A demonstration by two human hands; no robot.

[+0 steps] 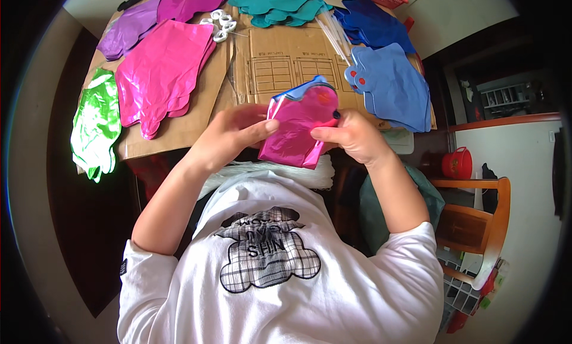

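Note:
Above the near edge of the table I hold a folded, deflated foil balloon (295, 135), shiny magenta with blue showing along its top edge. My left hand (229, 132) grips its left side, thumb on the front and fingers hidden behind. On the other side my right hand (354, 138) pinches it, the thumb lying across the front. A small red part and a black dot show beside that thumb; what they are I cannot make out. Closest to my right hand on the table is a stack of light blue flat foil balloons (396, 88).
Cardboard (256, 43) covers the table. Around it lie flat foil stacks: pink (161, 70), green (97, 120), purple (128, 29), teal (277, 4) and dark blue (372, 25). White ribbon rolls (222, 25) and thin white sticks (335, 37) lie between them. A wooden chair (471, 228) stands right.

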